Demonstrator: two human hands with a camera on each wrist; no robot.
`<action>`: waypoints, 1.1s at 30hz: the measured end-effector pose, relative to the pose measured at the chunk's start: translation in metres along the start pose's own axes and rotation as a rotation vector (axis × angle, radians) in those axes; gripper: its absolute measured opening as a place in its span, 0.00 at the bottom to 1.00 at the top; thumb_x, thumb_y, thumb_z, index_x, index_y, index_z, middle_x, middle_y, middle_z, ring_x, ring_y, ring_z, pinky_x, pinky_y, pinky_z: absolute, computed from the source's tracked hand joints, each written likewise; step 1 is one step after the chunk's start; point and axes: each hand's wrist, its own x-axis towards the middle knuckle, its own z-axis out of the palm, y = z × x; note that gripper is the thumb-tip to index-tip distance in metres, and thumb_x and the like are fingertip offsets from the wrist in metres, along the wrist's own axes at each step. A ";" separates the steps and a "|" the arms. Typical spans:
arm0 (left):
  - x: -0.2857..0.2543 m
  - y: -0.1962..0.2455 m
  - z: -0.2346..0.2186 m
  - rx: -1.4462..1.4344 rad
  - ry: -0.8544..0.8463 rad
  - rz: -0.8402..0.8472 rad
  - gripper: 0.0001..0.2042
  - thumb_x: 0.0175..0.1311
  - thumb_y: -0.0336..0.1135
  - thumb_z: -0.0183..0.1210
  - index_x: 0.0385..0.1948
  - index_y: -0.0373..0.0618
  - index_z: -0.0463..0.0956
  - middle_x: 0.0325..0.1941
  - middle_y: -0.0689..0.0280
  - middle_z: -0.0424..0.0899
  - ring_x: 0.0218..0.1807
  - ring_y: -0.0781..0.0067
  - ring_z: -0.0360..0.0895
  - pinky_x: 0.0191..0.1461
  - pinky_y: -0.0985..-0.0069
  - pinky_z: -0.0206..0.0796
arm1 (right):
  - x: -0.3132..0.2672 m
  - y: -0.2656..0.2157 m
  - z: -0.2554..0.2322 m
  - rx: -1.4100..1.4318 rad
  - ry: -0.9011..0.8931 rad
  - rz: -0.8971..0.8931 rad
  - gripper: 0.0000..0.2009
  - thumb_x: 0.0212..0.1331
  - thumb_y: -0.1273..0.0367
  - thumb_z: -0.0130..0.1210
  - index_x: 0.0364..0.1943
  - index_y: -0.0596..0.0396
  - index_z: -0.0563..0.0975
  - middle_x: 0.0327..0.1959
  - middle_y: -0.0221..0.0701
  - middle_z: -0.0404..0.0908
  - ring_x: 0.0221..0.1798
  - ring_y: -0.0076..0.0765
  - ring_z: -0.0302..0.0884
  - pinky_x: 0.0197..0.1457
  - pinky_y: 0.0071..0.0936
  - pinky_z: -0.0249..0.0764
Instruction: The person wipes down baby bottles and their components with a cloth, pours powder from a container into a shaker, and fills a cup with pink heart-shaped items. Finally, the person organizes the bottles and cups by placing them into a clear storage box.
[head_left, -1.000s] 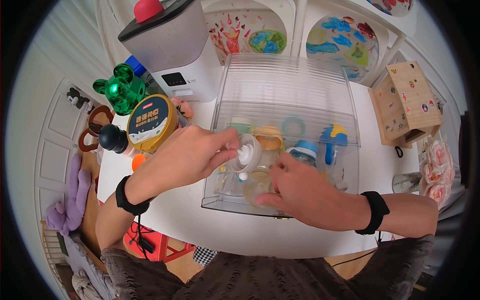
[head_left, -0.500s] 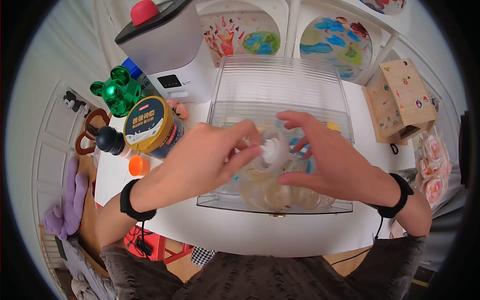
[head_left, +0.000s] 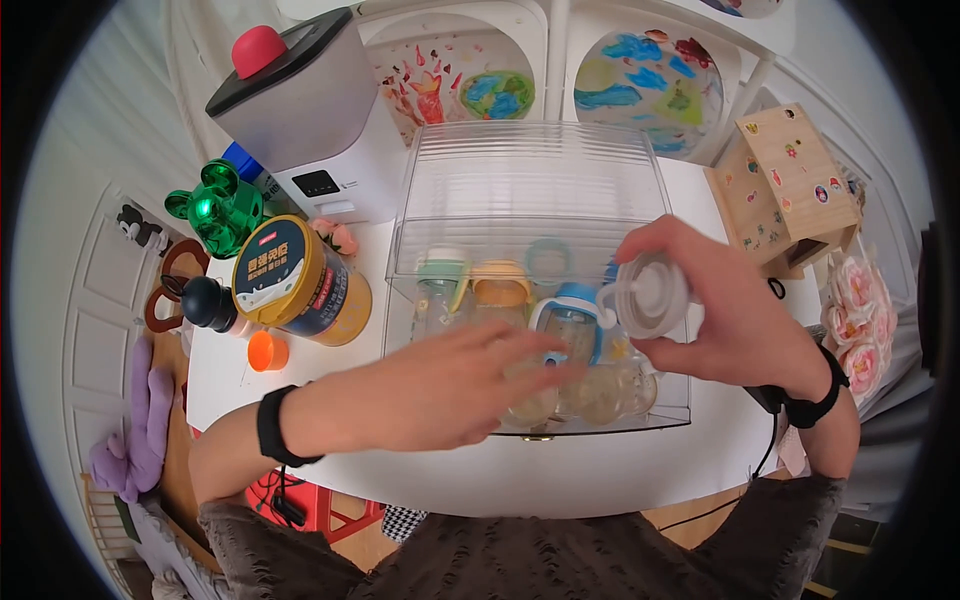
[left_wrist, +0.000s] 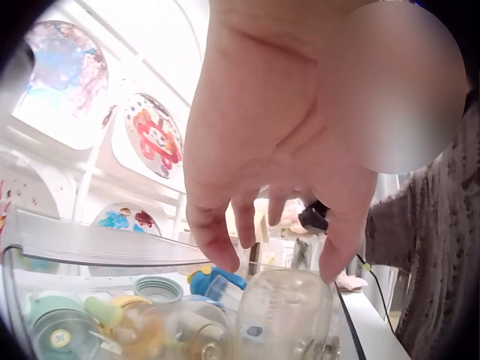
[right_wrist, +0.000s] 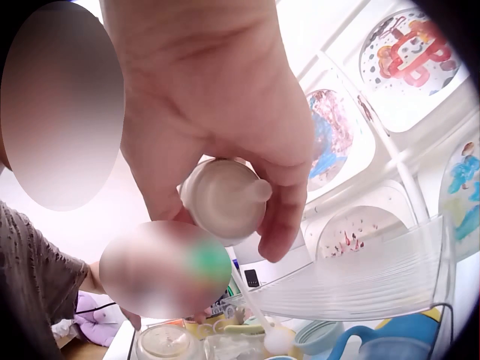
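Note:
My right hand [head_left: 725, 315] grips a whitish bottle lid [head_left: 655, 295] at the right side of a clear plastic bin [head_left: 540, 435]. In the right wrist view, a short spout sticks out of the lid [right_wrist: 225, 201], and a thin straw with a round weighted end [right_wrist: 279, 339] hangs below. My left hand [head_left: 455, 385] reaches over the bin's front with fingers apart and nothing held. From the left wrist, its fingertips [left_wrist: 225, 259] hang just above a clear bottle [left_wrist: 285, 311]. Bottles with green [head_left: 442, 268], orange [head_left: 500, 285] and blue [head_left: 573, 300] tops stand inside the bin.
The bin's ribbed clear lid [head_left: 535, 170] is raised at the back. To the left stand a gold-lidded tub [head_left: 300, 280], an orange cup [head_left: 268, 350], a green bear figure [head_left: 218, 210] and a white dispenser [head_left: 340, 180]. A wooden house [head_left: 790, 190] is at the right.
The whitish lid passed from my left hand to my right, which carried it rightward. My left hand let go, and its fingers spread over the bin's front. The head view shifted slightly.

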 end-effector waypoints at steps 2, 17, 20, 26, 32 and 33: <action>0.002 -0.002 0.013 0.182 -0.036 0.168 0.39 0.49 0.28 0.69 0.69 0.53 0.66 0.68 0.66 0.71 0.51 0.61 0.78 0.50 0.70 0.76 | 0.002 0.000 0.007 -0.103 -0.046 -0.067 0.28 0.48 0.75 0.66 0.56 0.53 0.69 0.51 0.39 0.75 0.44 0.52 0.80 0.49 0.39 0.77; -0.031 0.008 -0.007 0.152 -0.246 -0.414 0.28 0.58 0.49 0.71 0.58 0.47 0.78 0.44 0.53 0.73 0.28 0.53 0.81 0.36 0.63 0.77 | 0.014 0.018 0.070 -0.313 -0.309 -0.107 0.26 0.54 0.71 0.65 0.55 0.62 0.68 0.44 0.46 0.74 0.44 0.52 0.81 0.44 0.41 0.78; -0.030 0.003 -0.007 0.117 -0.217 -0.461 0.28 0.62 0.56 0.66 0.53 0.41 0.81 0.35 0.49 0.77 0.29 0.47 0.82 0.36 0.61 0.76 | 0.013 0.019 0.073 -0.396 -0.350 -0.050 0.28 0.55 0.66 0.67 0.57 0.62 0.68 0.45 0.47 0.76 0.46 0.53 0.81 0.48 0.41 0.78; -0.029 -0.006 0.002 -0.047 -0.266 -0.617 0.28 0.70 0.59 0.56 0.43 0.36 0.81 0.16 0.50 0.78 0.24 0.45 0.81 0.32 0.57 0.73 | 0.009 0.016 0.062 -0.410 -0.321 0.005 0.30 0.57 0.62 0.67 0.58 0.63 0.68 0.40 0.43 0.79 0.48 0.52 0.81 0.53 0.42 0.76; -0.031 -0.010 0.011 -0.029 -0.210 -0.574 0.25 0.73 0.57 0.54 0.42 0.38 0.79 0.13 0.54 0.77 0.20 0.46 0.79 0.28 0.57 0.72 | -0.013 0.005 0.026 -0.326 -0.379 0.079 0.28 0.60 0.57 0.66 0.55 0.63 0.70 0.40 0.42 0.79 0.47 0.53 0.78 0.54 0.41 0.73; -0.030 -0.008 0.010 -0.014 -0.201 -0.567 0.25 0.73 0.57 0.54 0.43 0.38 0.79 0.13 0.55 0.77 0.20 0.46 0.79 0.27 0.57 0.71 | -0.019 0.005 0.025 -0.287 -0.406 0.054 0.28 0.61 0.55 0.65 0.54 0.64 0.70 0.40 0.42 0.79 0.47 0.53 0.77 0.55 0.41 0.73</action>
